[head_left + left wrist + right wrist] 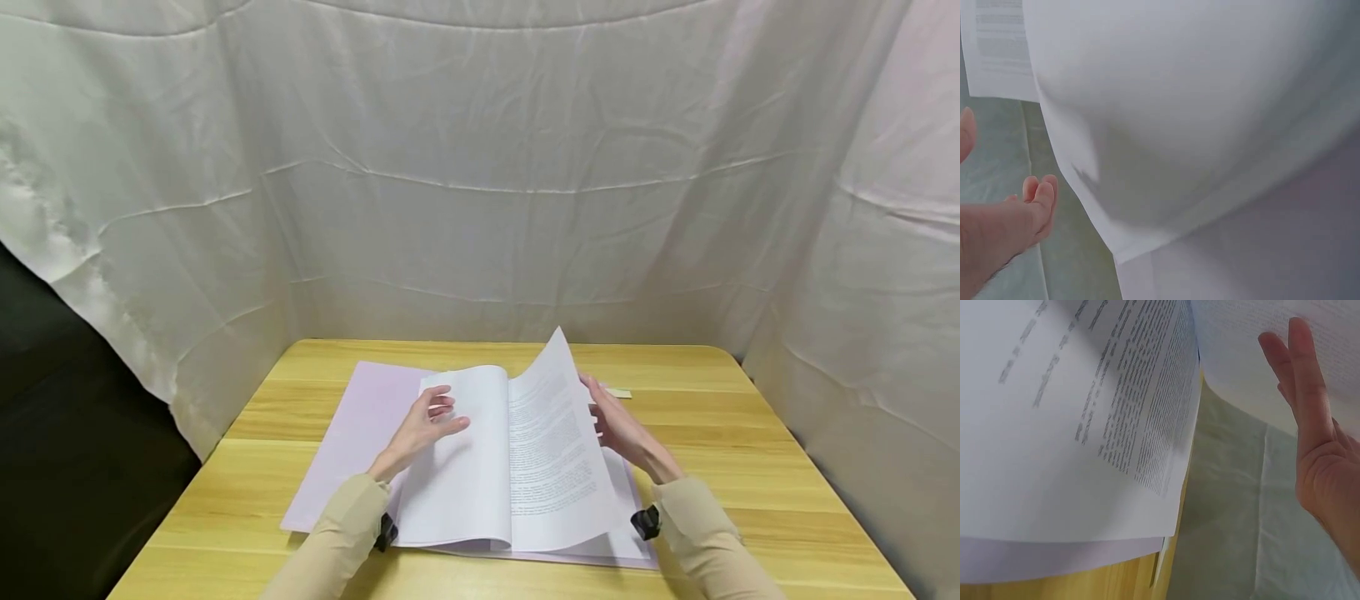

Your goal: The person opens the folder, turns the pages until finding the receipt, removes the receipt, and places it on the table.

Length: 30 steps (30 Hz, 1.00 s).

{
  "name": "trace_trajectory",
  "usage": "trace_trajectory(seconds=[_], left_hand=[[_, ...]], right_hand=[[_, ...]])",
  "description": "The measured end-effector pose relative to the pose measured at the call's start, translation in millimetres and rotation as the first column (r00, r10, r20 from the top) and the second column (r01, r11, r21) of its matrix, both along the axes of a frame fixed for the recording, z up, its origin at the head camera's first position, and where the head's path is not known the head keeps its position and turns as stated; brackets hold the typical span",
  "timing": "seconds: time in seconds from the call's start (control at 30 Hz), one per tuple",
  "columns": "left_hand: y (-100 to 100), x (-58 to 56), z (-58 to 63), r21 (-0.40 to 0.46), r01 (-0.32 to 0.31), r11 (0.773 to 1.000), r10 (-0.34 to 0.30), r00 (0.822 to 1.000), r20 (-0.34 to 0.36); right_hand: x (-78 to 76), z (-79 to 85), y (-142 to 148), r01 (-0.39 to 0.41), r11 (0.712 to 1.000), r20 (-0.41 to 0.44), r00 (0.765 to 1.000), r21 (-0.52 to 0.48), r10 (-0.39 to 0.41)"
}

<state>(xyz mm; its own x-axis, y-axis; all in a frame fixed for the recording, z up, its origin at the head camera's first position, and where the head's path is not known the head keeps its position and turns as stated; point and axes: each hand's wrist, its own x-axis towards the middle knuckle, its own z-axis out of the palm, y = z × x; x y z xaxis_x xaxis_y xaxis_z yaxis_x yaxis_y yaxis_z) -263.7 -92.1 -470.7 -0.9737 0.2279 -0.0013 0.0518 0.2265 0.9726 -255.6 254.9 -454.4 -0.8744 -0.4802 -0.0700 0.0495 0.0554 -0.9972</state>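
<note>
A light purple folder (375,433) lies spread on the table with a stack of printed sheets on it. Blank-backed turned pages (457,492) curve over its left half. My left hand (423,429) hovers above these pages, fingers loosely bent and holding nothing. On the right side a printed page (558,450) stands lifted, its top corner pointing up. My right hand (618,423) is at that page's right edge, partly behind it. In the right wrist view its straight fingers (1310,381) rest against the raised page, with a printed sheet (1085,425) below.
A wooden table (750,467) carries the folder. Pale cloth curtains (525,233) hang behind and on both sides, with a dark area (75,433) at the left. A small pale strip (619,392) shows beyond my right hand.
</note>
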Motion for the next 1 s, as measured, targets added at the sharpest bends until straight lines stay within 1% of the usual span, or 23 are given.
trace_trajectory(seconds=[0.17, 0.27, 0.43, 0.57, 0.73, 0.83, 1.0], left_hand=[[6, 1.2, 3.6, 0.024, 0.032, 0.999, -0.032, 0.999, -0.002], [10, 1.3, 6.6, 0.044, 0.045, 0.998, -0.046, 0.999, 0.011], [18, 1.4, 11.7, 0.059, 0.075, 0.995, -0.077, 0.996, 0.034], [27, 1.6, 16.4, 0.092, 0.093, 0.991, -0.098, 0.994, 0.05], [36, 0.9, 19.2, 0.118, 0.119, 0.986, -0.126, 0.991, 0.049], [40, 0.4, 19.4, 0.112, 0.14, 0.984, -0.144, 0.989, 0.028], [45, -0.4, 20.8, 0.115, 0.157, 0.981, -0.161, 0.987, 0.027]], right_hand=[[0.5, 3.3, -6, -0.016, 0.999, 0.036, 0.999, -0.032, 0.017], [0.9, 5.3, -9, -0.023, 0.999, 0.036, 0.999, -0.036, 0.025], [0.5, 5.5, -13, -0.01, 1.0, 0.011, 1.0, 0.008, 0.01], [0.8, 6.2, -16, 0.005, 0.999, -0.003, 1.0, 0.038, -0.005], [0.9, 7.3, -20, -0.007, 0.999, 0.001, 1.0, 0.032, 0.007], [1.1, 8.2, -22, -0.01, 1.0, 0.015, 1.0, 0.018, 0.01], [1.6, 9.6, -25, -0.025, 1.0, 0.014, 1.0, 0.01, 0.025]])
